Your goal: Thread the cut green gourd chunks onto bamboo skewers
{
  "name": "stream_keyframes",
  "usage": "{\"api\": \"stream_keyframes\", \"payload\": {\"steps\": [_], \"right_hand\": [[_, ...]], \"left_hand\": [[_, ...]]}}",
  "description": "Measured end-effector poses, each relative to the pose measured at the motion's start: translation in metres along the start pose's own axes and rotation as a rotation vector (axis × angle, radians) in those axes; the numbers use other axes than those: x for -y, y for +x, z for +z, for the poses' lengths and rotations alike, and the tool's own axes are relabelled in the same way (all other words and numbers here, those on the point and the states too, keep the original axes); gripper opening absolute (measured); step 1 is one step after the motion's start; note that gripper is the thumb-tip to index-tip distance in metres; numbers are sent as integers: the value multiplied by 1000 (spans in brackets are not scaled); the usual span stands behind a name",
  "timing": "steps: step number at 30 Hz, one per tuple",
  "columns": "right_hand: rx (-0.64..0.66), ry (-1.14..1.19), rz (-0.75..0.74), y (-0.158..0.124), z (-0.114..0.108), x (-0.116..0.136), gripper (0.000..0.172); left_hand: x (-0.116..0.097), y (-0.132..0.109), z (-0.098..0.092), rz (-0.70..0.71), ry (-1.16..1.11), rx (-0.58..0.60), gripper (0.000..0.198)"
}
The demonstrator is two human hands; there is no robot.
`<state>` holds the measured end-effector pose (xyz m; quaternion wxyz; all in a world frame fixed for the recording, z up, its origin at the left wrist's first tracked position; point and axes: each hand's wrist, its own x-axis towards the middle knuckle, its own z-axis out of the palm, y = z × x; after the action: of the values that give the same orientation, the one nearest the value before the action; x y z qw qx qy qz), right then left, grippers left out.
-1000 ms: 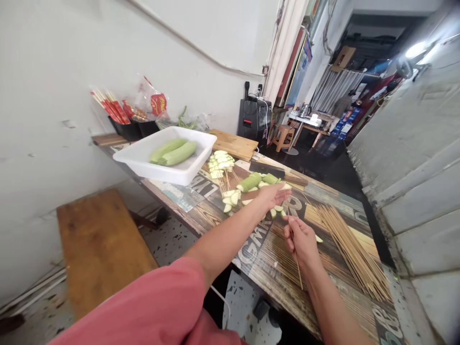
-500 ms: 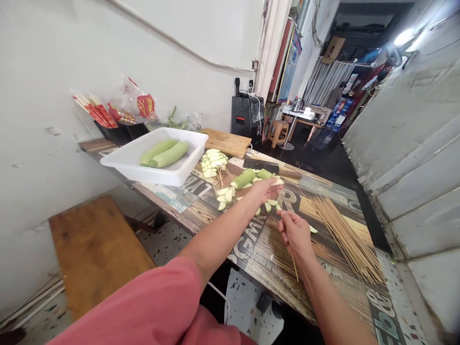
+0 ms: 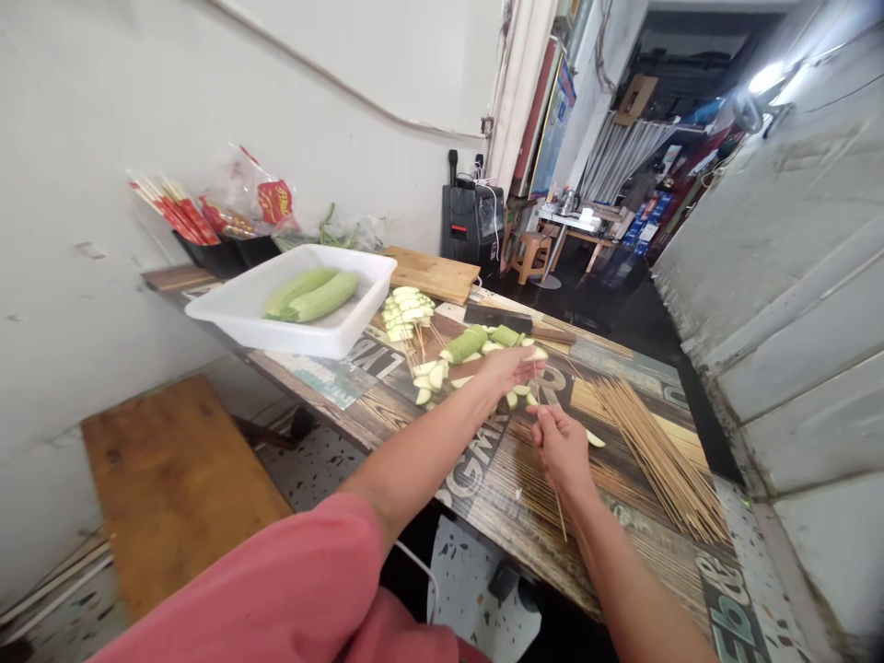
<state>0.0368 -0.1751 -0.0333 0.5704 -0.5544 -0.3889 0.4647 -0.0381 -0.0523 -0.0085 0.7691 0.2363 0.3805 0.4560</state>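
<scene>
My left hand holds a pale green-edged zucchini slice in its fingers, over the table. Closed around a thin bamboo skewer, my right hand is just below and to the right, and the skewer's upper end reaches the slice. Whether the tip has pierced it I cannot tell. Around my left hand lie cut zucchini chunks and loose slices. Farther left, skewered zucchini slices are piled together. One loose slice lies beside my right hand.
Many bare skewers lie at the right of the table. A cleaver with a wooden handle rests behind the chunks. At the left is a white tray with two whole zucchini; behind it lies a wooden board.
The view has shifted slightly. Both hands stay nearly in place, still holding the slice and the skewer.
</scene>
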Motion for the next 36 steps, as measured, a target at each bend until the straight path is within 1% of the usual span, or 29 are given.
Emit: {"api": "stream_keyframes", "payload": {"steps": [5,9,12,16,19,22,26,28,30,33,34,36], "right_hand": [[37,56,30,1,0,1,30],[-17,-28,-24,3,-1,-1,31],[-51,-92,-60,4,-2,-2,31],[-52,-123,-92,5,-3,-4,31],[-52,-110,-103,5,-3,-5,31],[-39,-46,-54,4,-2,-4,32],[63,153,80,2,-4,3,30],[107,225,101,2,-5,6,29],[124,251,104,3,-6,7,29],[88,168,80,6,-6,2,31],[55,101,44,7,-6,0,31],[-14,-89,-79,9,-7,-4,30]], "left_hand": [[-3,-5,2,-33,-11,-10,10],[-3,-4,2,-48,-28,-11,8],[0,-1,1,-49,-24,16,7],[4,4,-2,-41,-31,57,8],[7,7,-3,-41,-44,63,9],[8,7,-3,-41,-46,66,8],[9,7,-3,-44,-35,72,7],[10,8,-4,-43,-38,71,8],[10,9,-4,-43,-44,67,7],[10,10,-5,-48,-39,66,7],[10,10,-5,-51,-35,67,7],[11,10,-4,-52,-29,77,7]]}}
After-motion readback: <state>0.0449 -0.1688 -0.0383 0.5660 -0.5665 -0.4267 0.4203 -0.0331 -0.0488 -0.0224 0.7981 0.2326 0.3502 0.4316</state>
